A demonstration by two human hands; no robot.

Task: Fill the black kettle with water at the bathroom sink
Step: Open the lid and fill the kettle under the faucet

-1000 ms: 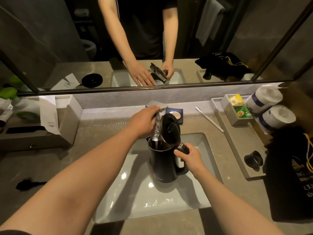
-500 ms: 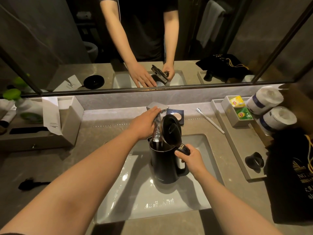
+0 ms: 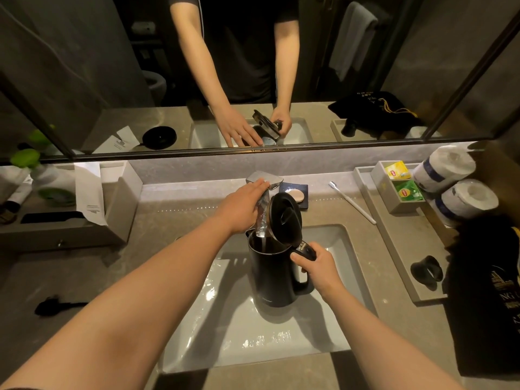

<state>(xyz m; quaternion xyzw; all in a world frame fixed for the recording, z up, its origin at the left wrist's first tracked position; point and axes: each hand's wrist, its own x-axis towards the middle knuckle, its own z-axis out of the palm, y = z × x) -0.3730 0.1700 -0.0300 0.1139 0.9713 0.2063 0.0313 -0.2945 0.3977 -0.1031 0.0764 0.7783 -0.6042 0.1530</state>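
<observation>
Mirror [image 3: 84, 80], wide, dark-framed, spans the back wall. Surface [image 3: 174, 218]: mottled beige stone, matte, with a pale raised ledge behind. Sink [image 3: 281, 342]: rectangular, glossy white, sunk into the stone, wet glints on its floor. Long grey tray [image 3: 394, 249] along the right side, flat with a low rim; grey box of yellow and green tea bags [image 3: 405, 190] at its far end. Two wrapped paper rolls [image 3: 467, 198] beside it, white with blue bands. Kettle [image 3: 275, 280]: black, matte, cylindrical, upright inside the sink, round lid [image 3: 285, 218] hinged open and standing up. Right hand [image 3: 320, 270] closed around the kettle's handle. Left hand [image 3: 244, 206] laid flat, fingers extended, on the tap [image 3: 264, 178], a squared brushed-metal piece whose spout slopes down over the kettle's mouth; a thin stream of water falls inside. White toothbrush [image 3: 351, 202] lies on the stone between tap and tray. Small dark dish holds an oval soap [image 3: 297, 196].
</observation>
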